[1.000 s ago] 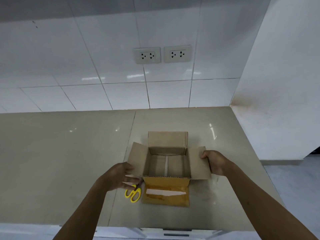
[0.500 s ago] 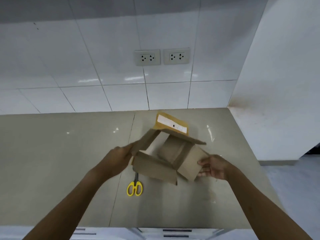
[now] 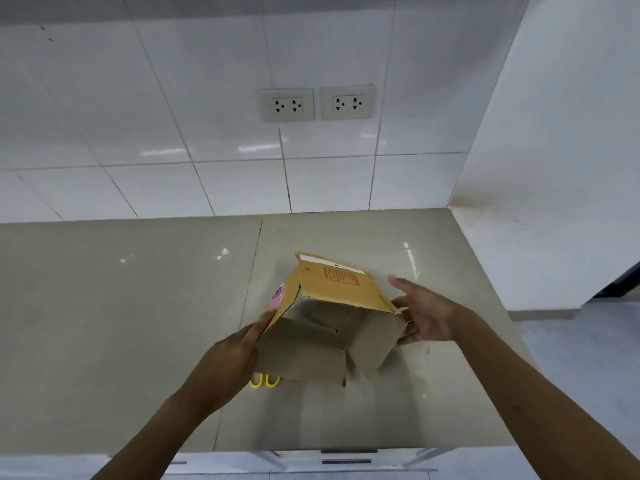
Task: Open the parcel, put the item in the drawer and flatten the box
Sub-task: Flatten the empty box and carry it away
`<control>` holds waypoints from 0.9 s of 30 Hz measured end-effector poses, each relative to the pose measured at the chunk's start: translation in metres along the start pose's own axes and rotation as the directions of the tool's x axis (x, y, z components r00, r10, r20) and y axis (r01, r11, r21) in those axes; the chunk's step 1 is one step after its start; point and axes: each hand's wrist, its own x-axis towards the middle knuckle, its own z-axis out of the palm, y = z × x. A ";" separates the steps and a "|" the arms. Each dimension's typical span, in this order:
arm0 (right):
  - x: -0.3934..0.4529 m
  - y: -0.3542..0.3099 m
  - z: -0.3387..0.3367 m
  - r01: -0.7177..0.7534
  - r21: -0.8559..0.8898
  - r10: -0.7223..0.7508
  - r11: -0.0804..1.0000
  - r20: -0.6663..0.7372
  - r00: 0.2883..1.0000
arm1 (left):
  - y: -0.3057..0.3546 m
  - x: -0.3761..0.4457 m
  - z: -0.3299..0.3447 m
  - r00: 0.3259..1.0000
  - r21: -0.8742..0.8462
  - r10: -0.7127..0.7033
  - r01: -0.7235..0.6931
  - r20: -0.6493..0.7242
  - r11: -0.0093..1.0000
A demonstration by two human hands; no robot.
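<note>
We hold the open box (image 3: 332,323) tipped above the counter (image 3: 138,323): left hand (image 3: 232,355) gripping its left wall, right hand (image 3: 424,313) fingers spread against the right side, scissors (image 3: 265,381) underneath

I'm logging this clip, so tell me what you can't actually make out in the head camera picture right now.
- Yellow-handled scissors: only the handle loops show; the brown cardboard box and left hand cover the blades.
- Red stamp on the box's top panel: too small to read.
- Pink sticker on the box's left side: seen edge-on, unreadable.
- Drawer fronts below the grey countertop: cut off by the bottom edge.
- Right hand grip: the box hides the contact.
</note>
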 end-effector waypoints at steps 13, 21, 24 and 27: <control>-0.001 0.009 0.036 -0.070 0.064 0.056 0.995 0.191 0.980 | -0.024 0.048 0.007 0.473 -0.539 -0.395 0.839 0.788 -0.069; -0.010 0.020 0.032 -0.010 0.081 -0.009 0.997 0.220 0.975 | -0.017 0.072 0.013 0.408 -0.464 -0.326 0.879 0.853 -0.113; -0.013 0.019 0.029 0.013 0.122 -0.044 0.992 0.251 0.967 | -0.010 0.072 0.005 0.419 -0.448 -0.216 0.888 0.882 -0.105; -0.014 0.016 0.024 0.045 0.151 -0.086 0.987 0.279 0.956 | -0.005 0.073 -0.002 0.505 -0.514 -0.107 0.853 0.857 -0.095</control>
